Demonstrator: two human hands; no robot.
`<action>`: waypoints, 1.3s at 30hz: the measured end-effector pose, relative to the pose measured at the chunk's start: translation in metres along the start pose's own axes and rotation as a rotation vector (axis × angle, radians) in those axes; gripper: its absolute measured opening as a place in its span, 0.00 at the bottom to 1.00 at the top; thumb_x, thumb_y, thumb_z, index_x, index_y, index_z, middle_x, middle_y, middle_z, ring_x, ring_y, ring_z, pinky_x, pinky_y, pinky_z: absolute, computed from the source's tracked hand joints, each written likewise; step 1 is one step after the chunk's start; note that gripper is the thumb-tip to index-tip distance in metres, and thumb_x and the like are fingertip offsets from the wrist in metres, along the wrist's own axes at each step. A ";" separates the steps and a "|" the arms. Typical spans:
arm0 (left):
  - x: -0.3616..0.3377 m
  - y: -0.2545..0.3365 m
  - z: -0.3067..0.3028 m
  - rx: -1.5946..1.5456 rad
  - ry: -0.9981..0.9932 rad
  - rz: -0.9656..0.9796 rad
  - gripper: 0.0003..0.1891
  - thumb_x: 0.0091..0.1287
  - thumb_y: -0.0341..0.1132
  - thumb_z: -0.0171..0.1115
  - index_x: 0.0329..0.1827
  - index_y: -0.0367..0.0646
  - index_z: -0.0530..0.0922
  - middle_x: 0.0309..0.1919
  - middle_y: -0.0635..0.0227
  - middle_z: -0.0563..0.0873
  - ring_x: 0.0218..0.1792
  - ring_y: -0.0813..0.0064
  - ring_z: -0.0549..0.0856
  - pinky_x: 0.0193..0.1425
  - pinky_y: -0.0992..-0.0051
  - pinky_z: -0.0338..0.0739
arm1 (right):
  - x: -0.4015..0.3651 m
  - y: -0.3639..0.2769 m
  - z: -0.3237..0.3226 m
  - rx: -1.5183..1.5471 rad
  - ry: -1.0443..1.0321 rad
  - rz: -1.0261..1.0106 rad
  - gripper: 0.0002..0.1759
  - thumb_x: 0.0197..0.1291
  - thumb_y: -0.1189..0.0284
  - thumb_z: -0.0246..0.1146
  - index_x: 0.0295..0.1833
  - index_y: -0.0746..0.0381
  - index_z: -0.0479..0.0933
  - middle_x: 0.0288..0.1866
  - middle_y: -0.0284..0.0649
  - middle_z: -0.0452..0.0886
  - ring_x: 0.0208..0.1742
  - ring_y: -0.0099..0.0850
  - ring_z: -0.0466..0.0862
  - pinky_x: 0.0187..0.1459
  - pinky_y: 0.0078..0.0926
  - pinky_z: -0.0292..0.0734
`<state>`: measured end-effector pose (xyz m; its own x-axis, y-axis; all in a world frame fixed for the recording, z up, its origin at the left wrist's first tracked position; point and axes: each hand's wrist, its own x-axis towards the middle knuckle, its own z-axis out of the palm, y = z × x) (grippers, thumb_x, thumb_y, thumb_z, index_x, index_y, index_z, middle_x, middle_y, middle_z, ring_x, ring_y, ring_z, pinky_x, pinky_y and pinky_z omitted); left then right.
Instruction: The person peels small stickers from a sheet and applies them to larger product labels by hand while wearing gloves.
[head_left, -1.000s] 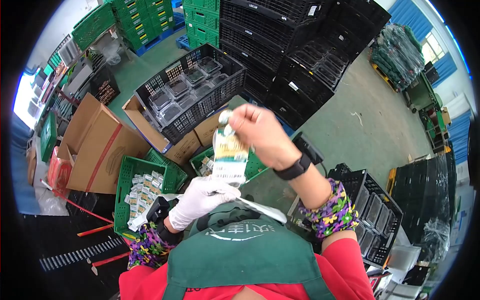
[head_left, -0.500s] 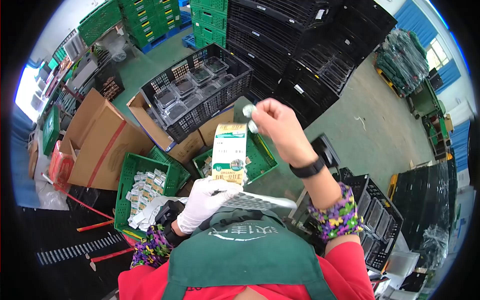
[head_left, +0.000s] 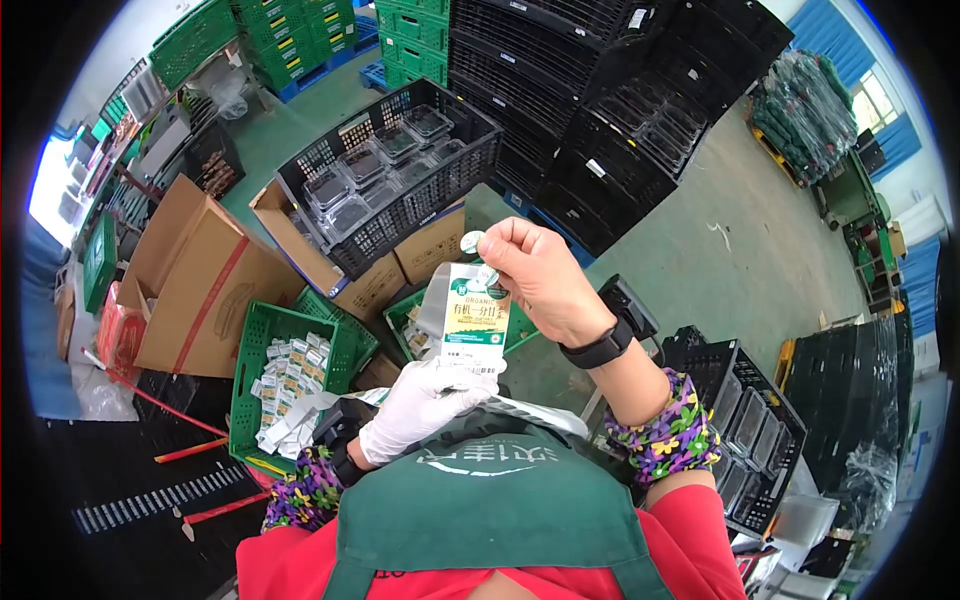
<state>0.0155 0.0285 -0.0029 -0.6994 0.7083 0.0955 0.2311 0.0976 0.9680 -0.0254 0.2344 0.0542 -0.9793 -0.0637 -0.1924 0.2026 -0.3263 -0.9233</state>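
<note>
Green concrete floor (head_left: 700,250) spread out below me, closed off at the far side by tall stacks of black crates (head_left: 600,60). Nearer stood one open black crate (head_left: 400,170) filled with clear plastic trays, and brown cardboard boxes (head_left: 190,280) lay just beside it on the left. Below those sat a green crate (head_left: 245,370) holding rows of small printed slips. Over my green apron, my right hand (head_left: 535,275), bare and wearing a black watch, was raised in front of me and pinched shut on the top edge of a printed label (head_left: 475,320). My left hand (head_left: 420,400), in a white glove, was closed on the label's lower edge, so the label hung upright between the two, above the green crates. A small round sticker (head_left: 472,241) showed at my right fingertips, just above the label's top.
</note>
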 end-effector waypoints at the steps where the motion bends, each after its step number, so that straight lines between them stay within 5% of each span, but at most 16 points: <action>1: -0.001 0.000 0.001 0.002 0.007 0.000 0.07 0.62 0.30 0.69 0.42 0.41 0.88 0.46 0.62 0.90 0.51 0.67 0.87 0.58 0.69 0.79 | 0.000 0.000 0.000 -0.002 -0.007 0.001 0.06 0.70 0.69 0.63 0.42 0.61 0.77 0.32 0.25 0.76 0.28 0.11 0.71 0.29 0.12 0.64; 4: -0.003 -0.001 -0.001 0.006 0.124 -0.060 0.08 0.62 0.31 0.70 0.43 0.41 0.87 0.46 0.63 0.90 0.51 0.65 0.87 0.58 0.69 0.79 | -0.010 0.004 0.000 -0.168 0.043 -0.048 0.07 0.68 0.70 0.63 0.39 0.61 0.75 0.30 0.23 0.73 0.28 0.11 0.66 0.29 0.12 0.60; 12: 0.004 -0.003 -0.003 0.830 0.338 0.431 0.10 0.54 0.37 0.74 0.40 0.51 0.87 0.48 0.67 0.89 0.47 0.64 0.87 0.52 0.62 0.79 | -0.037 0.019 0.002 -0.301 0.030 0.025 0.09 0.66 0.69 0.66 0.35 0.62 0.76 0.26 0.22 0.73 0.27 0.10 0.67 0.28 0.13 0.62; 15: 0.003 -0.001 0.000 0.958 0.315 0.434 0.10 0.55 0.38 0.74 0.40 0.50 0.86 0.49 0.68 0.88 0.49 0.63 0.86 0.53 0.59 0.78 | -0.038 0.026 0.004 -0.452 0.027 0.009 0.11 0.64 0.67 0.67 0.35 0.64 0.76 0.24 0.25 0.75 0.26 0.13 0.71 0.29 0.17 0.65; 20: 0.003 0.000 0.002 0.952 0.348 0.478 0.10 0.54 0.38 0.74 0.39 0.50 0.86 0.47 0.69 0.89 0.47 0.63 0.85 0.50 0.60 0.78 | -0.037 0.016 0.007 -1.052 0.213 -0.075 0.21 0.60 0.52 0.68 0.39 0.61 0.77 0.22 0.35 0.79 0.24 0.32 0.79 0.30 0.34 0.71; 22: 0.002 0.000 0.002 0.950 0.369 0.482 0.10 0.54 0.38 0.74 0.39 0.50 0.86 0.47 0.70 0.89 0.47 0.63 0.85 0.48 0.60 0.79 | -0.029 0.024 -0.007 -0.881 0.098 -0.011 0.19 0.62 0.56 0.68 0.38 0.62 0.77 0.22 0.30 0.76 0.23 0.24 0.75 0.28 0.28 0.69; 24: -0.002 -0.004 0.002 0.940 0.357 0.497 0.11 0.54 0.38 0.74 0.40 0.51 0.86 0.46 0.71 0.88 0.45 0.63 0.85 0.44 0.62 0.79 | -0.026 0.029 -0.009 -0.334 -0.243 0.108 0.14 0.66 0.62 0.67 0.37 0.62 0.76 0.23 0.24 0.72 0.23 0.17 0.69 0.27 0.21 0.65; 25: -0.002 -0.002 0.002 0.941 0.355 0.497 0.11 0.54 0.38 0.74 0.40 0.51 0.86 0.46 0.71 0.88 0.45 0.63 0.85 0.44 0.62 0.79 | -0.026 0.023 -0.006 -0.311 -0.308 0.123 0.10 0.69 0.68 0.64 0.38 0.63 0.76 0.31 0.24 0.75 0.32 0.12 0.70 0.33 0.14 0.65; 28: -0.002 0.003 0.000 0.862 0.271 0.486 0.10 0.57 0.38 0.73 0.41 0.50 0.87 0.44 0.69 0.89 0.43 0.62 0.86 0.42 0.63 0.79 | -0.016 0.021 -0.010 -0.392 -0.217 0.000 0.10 0.69 0.68 0.64 0.38 0.63 0.76 0.31 0.24 0.76 0.33 0.12 0.70 0.35 0.13 0.66; 31: -0.010 -0.012 0.006 0.338 0.065 0.191 0.09 0.62 0.39 0.71 0.43 0.47 0.88 0.39 0.62 0.89 0.39 0.62 0.88 0.44 0.67 0.81 | -0.002 0.008 -0.012 -0.212 -0.041 -0.073 0.10 0.70 0.68 0.63 0.38 0.64 0.77 0.32 0.27 0.79 0.34 0.12 0.73 0.36 0.15 0.70; 37: -0.008 -0.010 0.003 0.265 0.214 0.079 0.09 0.62 0.36 0.71 0.44 0.46 0.88 0.40 0.61 0.90 0.40 0.62 0.89 0.45 0.68 0.83 | -0.012 0.027 -0.012 -0.365 0.196 -0.183 0.16 0.70 0.71 0.61 0.58 0.68 0.72 0.40 0.27 0.78 0.37 0.12 0.73 0.40 0.13 0.71; 39: -0.004 -0.007 0.001 0.194 0.289 0.065 0.09 0.61 0.33 0.71 0.43 0.44 0.88 0.41 0.59 0.90 0.43 0.62 0.90 0.49 0.70 0.83 | -0.030 0.034 -0.004 -0.417 0.178 -0.210 0.16 0.64 0.74 0.63 0.55 0.68 0.75 0.36 0.26 0.77 0.30 0.11 0.69 0.32 0.13 0.68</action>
<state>0.0177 0.0253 -0.0103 -0.8350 0.4930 0.2444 0.3866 0.2095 0.8981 0.0112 0.2288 0.0274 -0.9906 0.1365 -0.0084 0.0212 0.0923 -0.9955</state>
